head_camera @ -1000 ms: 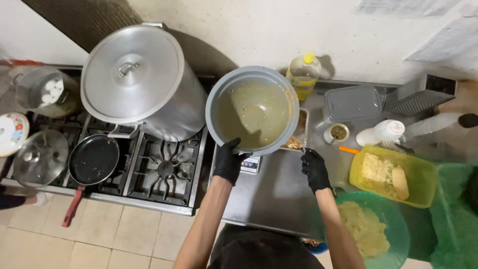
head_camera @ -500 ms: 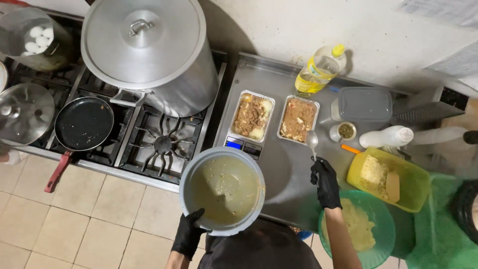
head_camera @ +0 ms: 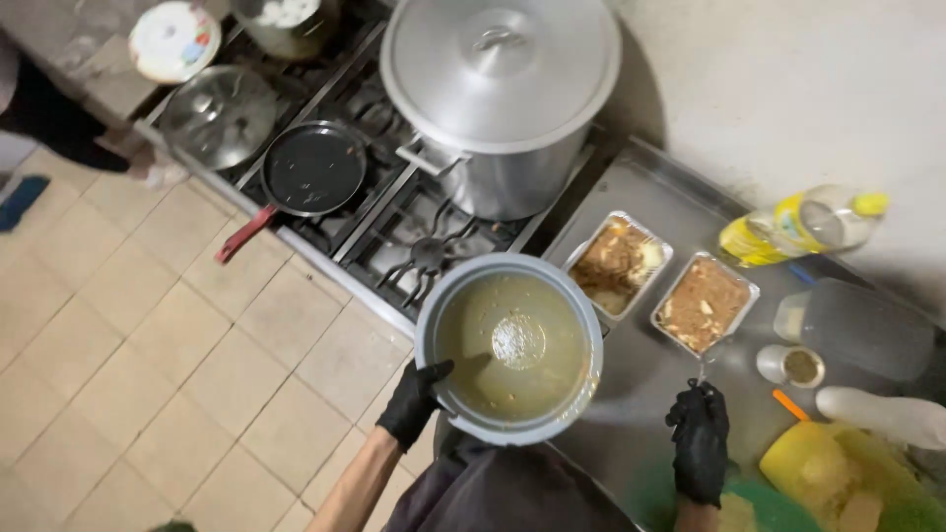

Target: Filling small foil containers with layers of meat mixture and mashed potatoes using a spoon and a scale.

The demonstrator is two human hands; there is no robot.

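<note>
My left hand (head_camera: pixel 414 402), in a black glove, grips the rim of a round grey pot (head_camera: pixel 509 347) with a greenish-brown smear inside. I hold it up in front of my body, near the front edge of the stove. My right hand (head_camera: pixel 699 441), also gloved, rests on the steel counter (head_camera: pixel 631 414) and appears to hold a spoon handle (head_camera: pixel 703 371) that points toward the trays. Two foil trays of brown food (head_camera: pixel 617 258) (head_camera: pixel 704 302) sit on the counter just beyond the pot.
A big lidded aluminium stockpot (head_camera: pixel 498 89) and a black frying pan (head_camera: pixel 310 169) stand on the gas stove. An oil bottle (head_camera: pixel 800 227), a clear container (head_camera: pixel 857 327), a small cup (head_camera: pixel 791 365) and a yellow tub (head_camera: pixel 838 473) crowd the counter's right side. Tiled floor lies left.
The grey pot has come off the counter and toward my body, then shifted right in view as my head turned. My right hand stayed on the counter.
</note>
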